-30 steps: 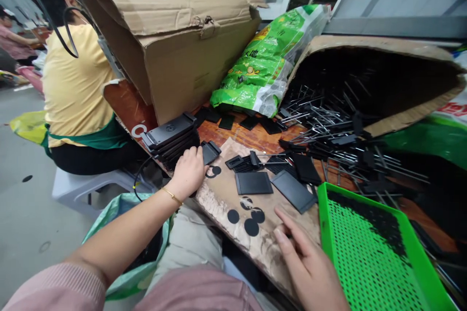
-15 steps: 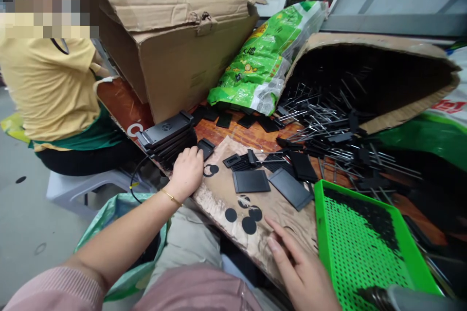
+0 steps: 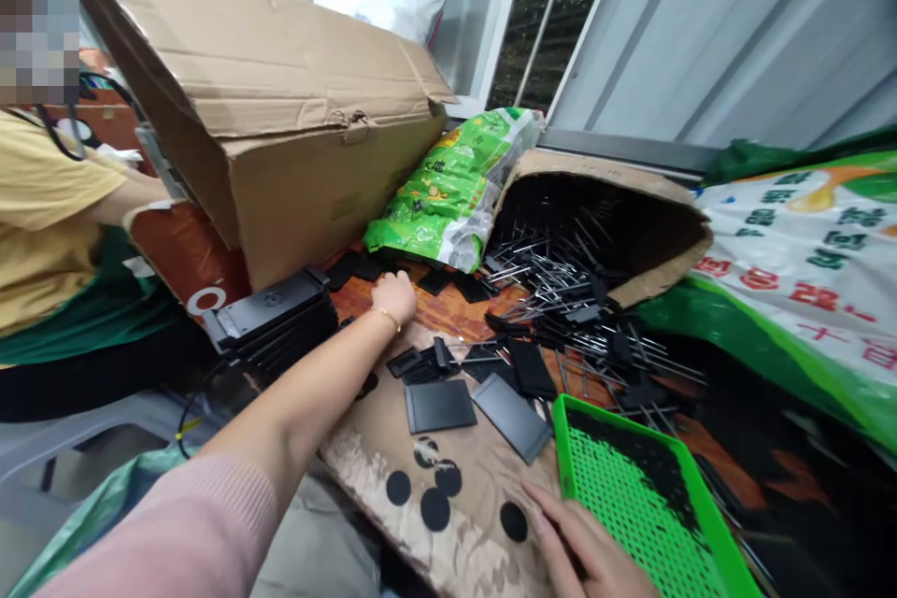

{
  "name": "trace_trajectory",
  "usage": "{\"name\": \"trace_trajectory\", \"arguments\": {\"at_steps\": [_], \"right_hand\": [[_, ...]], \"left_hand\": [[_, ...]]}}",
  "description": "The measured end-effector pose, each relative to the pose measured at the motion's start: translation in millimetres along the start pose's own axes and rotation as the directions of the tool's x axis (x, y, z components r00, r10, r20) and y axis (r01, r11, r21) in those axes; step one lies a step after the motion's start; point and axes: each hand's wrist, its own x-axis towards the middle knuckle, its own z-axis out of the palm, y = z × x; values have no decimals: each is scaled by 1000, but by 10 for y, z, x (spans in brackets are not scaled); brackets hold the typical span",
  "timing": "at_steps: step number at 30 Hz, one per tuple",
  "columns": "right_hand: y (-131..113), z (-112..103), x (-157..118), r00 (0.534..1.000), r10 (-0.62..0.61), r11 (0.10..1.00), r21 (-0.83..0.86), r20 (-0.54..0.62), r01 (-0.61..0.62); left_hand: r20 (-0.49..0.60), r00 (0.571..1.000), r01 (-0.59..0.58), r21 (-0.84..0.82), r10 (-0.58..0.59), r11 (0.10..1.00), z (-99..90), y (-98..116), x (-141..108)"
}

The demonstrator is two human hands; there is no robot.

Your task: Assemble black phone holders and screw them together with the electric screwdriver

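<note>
My left hand [image 3: 394,299] reaches to the back of the wooden table, beside flat black pieces [image 3: 434,281] near the green bag; its fingertips are hidden. My right hand [image 3: 585,537] rests at the cardboard mat's [image 3: 364,476] front right with its fingers stretched out, holding nothing, close to a black disc [image 3: 514,521]. Several more black discs [image 3: 435,509] lie on the mat. Behind them are two flat black plates [image 3: 440,406] and a small black clamp part [image 3: 443,355]. A stack of black holders [image 3: 273,318] stands left of my left forearm.
A green basket [image 3: 729,547] with small black parts is on the right. Metal rods with black ends [image 3: 561,280] spill from an open carton [image 3: 673,285]. A large cardboard box [image 3: 315,196] and a green bag [image 3: 448,192] stand behind. A person in yellow [image 3: 49,224] sits left.
My left hand has moved from the black stack to the table's back, beside the flat pieces. Another black disc now shows by my right hand. The view has shifted up and right.
</note>
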Motion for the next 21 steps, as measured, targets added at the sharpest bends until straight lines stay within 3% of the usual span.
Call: {"name": "trace_trajectory", "arguments": {"at_steps": [5, 9, 14, 17, 19, 21], "right_hand": [[-128, -7, -10, 992, 129, 992, 16, -10, -129], [-190, -31, 39, 981, 195, 979, 64, -3, -194], [-185, -27, 22, 962, 269, 951, 148, 39, -272], [-192, -47, 24, 955, 295, 934, 198, 35, -296], [-201, -68, 29, 950, 310, 924, 229, 21, -307], [-209, -86, 33, 947, 320, 916, 252, 17, -313]], "left_hand": [[16, 994, 111, -18, -111, 994, 147, 74, 364], [-40, 999, 21, -58, -23, 998, 178, -6, 370], [-70, 995, -80, -49, 76, 996, 17, -35, 278], [-63, 987, -148, -44, 145, 988, -125, 35, -6], [-35, 961, -276, -67, 274, 959, -185, 63, -378], [12, 822, -562, -141, 569, 815, -192, 47, -847]]}}
